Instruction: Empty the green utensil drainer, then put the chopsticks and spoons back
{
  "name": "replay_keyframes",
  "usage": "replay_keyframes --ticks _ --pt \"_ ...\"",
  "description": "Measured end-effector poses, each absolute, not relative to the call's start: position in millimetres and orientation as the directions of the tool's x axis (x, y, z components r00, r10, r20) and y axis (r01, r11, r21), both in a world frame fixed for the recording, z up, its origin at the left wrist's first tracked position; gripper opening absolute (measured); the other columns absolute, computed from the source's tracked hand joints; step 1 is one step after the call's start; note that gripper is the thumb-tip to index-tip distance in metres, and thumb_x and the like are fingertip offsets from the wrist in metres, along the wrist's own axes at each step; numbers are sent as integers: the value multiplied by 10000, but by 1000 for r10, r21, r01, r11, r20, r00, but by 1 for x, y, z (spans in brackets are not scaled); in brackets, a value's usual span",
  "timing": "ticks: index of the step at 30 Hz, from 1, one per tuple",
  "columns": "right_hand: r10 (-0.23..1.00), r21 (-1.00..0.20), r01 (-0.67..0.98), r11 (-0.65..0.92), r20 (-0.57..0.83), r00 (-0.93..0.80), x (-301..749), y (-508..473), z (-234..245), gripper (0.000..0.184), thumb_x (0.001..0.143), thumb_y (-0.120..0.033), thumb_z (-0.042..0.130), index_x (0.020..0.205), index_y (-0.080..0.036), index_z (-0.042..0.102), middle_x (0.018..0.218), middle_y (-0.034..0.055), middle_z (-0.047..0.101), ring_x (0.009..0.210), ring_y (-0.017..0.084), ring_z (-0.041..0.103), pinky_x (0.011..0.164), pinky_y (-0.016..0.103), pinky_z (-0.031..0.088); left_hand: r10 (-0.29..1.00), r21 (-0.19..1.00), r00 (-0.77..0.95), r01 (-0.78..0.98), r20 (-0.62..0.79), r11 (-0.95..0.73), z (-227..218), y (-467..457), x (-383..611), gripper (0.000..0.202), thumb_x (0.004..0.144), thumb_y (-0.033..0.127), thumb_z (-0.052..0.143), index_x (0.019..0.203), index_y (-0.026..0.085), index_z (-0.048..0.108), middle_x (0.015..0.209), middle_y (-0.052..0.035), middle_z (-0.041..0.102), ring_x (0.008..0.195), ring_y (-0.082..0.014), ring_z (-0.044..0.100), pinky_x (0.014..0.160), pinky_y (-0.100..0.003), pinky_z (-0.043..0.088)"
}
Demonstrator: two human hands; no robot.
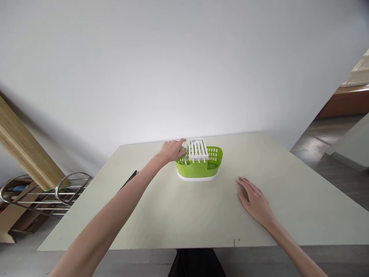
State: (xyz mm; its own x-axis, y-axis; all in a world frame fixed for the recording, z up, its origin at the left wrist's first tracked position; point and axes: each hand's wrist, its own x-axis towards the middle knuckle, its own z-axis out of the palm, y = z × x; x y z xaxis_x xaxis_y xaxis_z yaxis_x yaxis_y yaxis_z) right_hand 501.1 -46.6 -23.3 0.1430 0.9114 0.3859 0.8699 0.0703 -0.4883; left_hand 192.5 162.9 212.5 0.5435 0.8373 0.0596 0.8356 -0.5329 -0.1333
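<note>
A green plastic cutlery caddy (pixel 215 159) with a white base and a white slotted insert (pixel 197 149) stands near the far middle of the pale table (pixel 173 215). My left hand (pixel 171 151) reaches to the caddy's left end, fingers closed round a grey utensil handle (pixel 184 152) that stands in the left compartment. My right hand (pixel 255 200) lies flat on the table, fingers stretched out, to the right of and nearer than the caddy, holding nothing.
A white wall rises just behind the table. A dark flat object (pixel 129 180) lies at the table's left edge. On the floor at left are a metal rack (pixel 49 194) and a leaning wooden board (pixel 25 152). Wooden flooring opens at right.
</note>
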Motion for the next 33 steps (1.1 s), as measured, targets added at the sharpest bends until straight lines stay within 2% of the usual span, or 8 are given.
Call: replay_keyframes --ticks 2,4,12,16,20,25,28,33 --pt "911 -488 870 74 388 140 502 -47 -24 498 1055 -446 376 1458 -239 585 1559 85 580 1492 288 481 1201 521 425 840 -145 542 834 33 -533 214 164 194 471 927 352 508 1378 271 618 1028 -88 792 906 -287 739 797 -365 519" --pt "910 -486 871 72 390 143 502 -46 -24 495 1056 -451 376 1452 -243 588 1558 82 582 1489 287 485 1197 519 427 850 -149 527 843 26 -518 214 167 195 407 907 340 528 1274 267 689 1057 -95 790 929 -295 738 804 -374 525" --pt "907 -477 876 69 396 144 501 -46 -24 483 1056 -436 374 1436 -231 590 1552 84 588 1486 286 488 1197 519 423 888 -187 460 875 28 -447 207 170 193 323 954 351 544 1179 183 702 1131 -167 755 1000 -355 729 817 -428 533" --pt "908 -471 879 67 394 142 501 -47 -23 481 1060 -439 371 1435 -225 585 1555 84 586 1487 283 487 1193 517 425 867 -188 497 855 26 -484 205 169 190 325 991 391 551 1203 175 672 1240 -181 697 1046 -350 720 825 -412 527" --pt "905 -467 882 70 401 141 501 -47 -23 476 1061 -438 376 1428 -224 592 1546 84 594 1482 279 494 1191 502 428 829 -169 559 819 18 -548 204 168 184 279 1017 348 529 1227 202 639 1293 -148 667 1046 -301 718 818 -372 517" --pt "909 -465 883 60 391 144 501 -47 -22 489 1064 -439 367 1443 -221 586 1552 87 588 1486 284 489 1191 511 428 769 -109 639 766 19 -634 204 165 177 263 1042 325 458 1240 241 608 1215 -86 729 998 -269 717 760 -340 493" --pt "913 -465 884 55 381 144 502 -47 -21 495 1063 -441 368 1449 -218 584 1552 87 589 1489 284 486 1198 516 425 726 -86 688 723 8 -685 208 160 176 342 1041 262 377 1319 273 575 1143 -54 755 929 -255 716 712 -329 473" --pt "911 -464 884 58 387 144 502 -48 -20 484 1056 -422 381 1452 -235 588 1546 83 594 1486 285 490 1198 523 428 685 -90 726 680 -58 -728 215 149 178 434 1018 209 317 1355 284 580 1169 -72 723 915 -246 705 707 -330 474"
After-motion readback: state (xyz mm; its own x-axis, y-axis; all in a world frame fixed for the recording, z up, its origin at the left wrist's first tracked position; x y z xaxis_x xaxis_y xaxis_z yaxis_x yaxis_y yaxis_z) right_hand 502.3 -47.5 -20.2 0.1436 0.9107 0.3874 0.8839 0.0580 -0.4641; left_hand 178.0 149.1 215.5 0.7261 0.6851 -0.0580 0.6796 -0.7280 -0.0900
